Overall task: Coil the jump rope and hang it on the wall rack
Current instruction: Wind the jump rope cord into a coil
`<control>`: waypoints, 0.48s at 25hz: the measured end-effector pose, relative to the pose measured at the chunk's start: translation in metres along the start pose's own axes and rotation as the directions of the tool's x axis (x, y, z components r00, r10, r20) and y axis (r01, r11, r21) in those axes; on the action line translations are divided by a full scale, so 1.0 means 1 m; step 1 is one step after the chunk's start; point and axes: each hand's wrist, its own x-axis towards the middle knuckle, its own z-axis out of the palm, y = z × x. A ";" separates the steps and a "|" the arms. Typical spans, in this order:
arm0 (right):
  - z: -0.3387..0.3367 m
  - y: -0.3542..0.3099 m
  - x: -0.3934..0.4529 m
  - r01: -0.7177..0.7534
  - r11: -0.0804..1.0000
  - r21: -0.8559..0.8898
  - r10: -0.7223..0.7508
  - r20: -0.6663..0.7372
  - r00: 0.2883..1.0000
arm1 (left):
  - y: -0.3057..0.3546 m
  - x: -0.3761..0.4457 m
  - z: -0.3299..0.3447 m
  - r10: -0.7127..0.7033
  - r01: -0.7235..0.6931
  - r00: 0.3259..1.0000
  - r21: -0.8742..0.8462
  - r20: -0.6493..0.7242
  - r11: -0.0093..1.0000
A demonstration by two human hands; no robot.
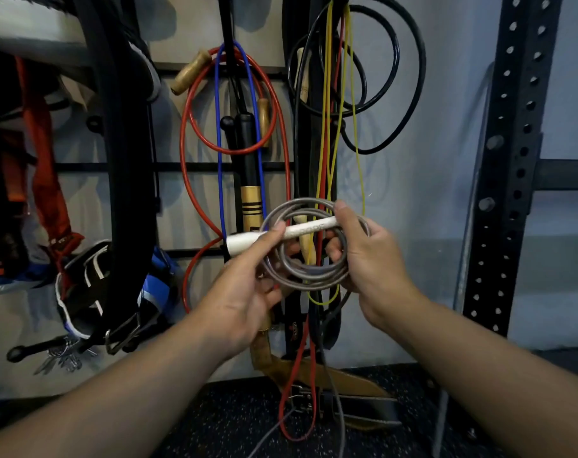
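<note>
1. Right now your left hand pinches the white handle of the jump rope, thumb and fingers curled round its middle, the handle lying nearly level and tilted slightly up to the right.
2. Your right hand grips the right side of the grey coil, fingers curled through the loops and the thumb pressed on top where the handle's far end meets the cord.
3. The rope is wound into several round loops held between both hands, in front of the wall rack and not hung on it (a loose grey tail drops from the coil toward the floor).
4. Behind the coil hang a red rope with wooden handles, a blue cord, a yellow cord and black loops.
5. To your left a black belt and an orange strap hang down; to your right stands a black perforated upright.
6. A tan leather belt lies on the speckled floor below.
</note>
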 end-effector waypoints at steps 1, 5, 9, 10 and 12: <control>-0.003 -0.001 0.004 0.035 0.999 -0.036 -0.033 0.035 0.999 | 0.004 -0.002 -0.010 -0.039 0.037 0.999 0.054 0.033 0.998; -0.013 -0.007 0.016 0.222 0.935 -0.275 -0.144 0.277 0.950 | 0.040 0.005 -0.047 -0.007 -0.045 0.991 0.374 0.137 0.926; -0.015 -0.021 0.021 0.389 0.814 -0.431 -0.129 0.519 0.845 | 0.080 0.014 -0.018 -0.069 -0.336 0.907 0.811 0.416 0.478; -0.014 -0.025 0.022 0.418 0.793 -0.443 -0.124 0.555 0.823 | 0.080 0.015 -0.003 -0.119 -0.377 0.888 0.851 0.444 0.367; -0.013 -0.032 0.024 0.477 0.740 -0.475 -0.126 0.599 0.791 | 0.073 0.018 0.019 -0.178 -0.446 0.854 0.865 0.488 0.231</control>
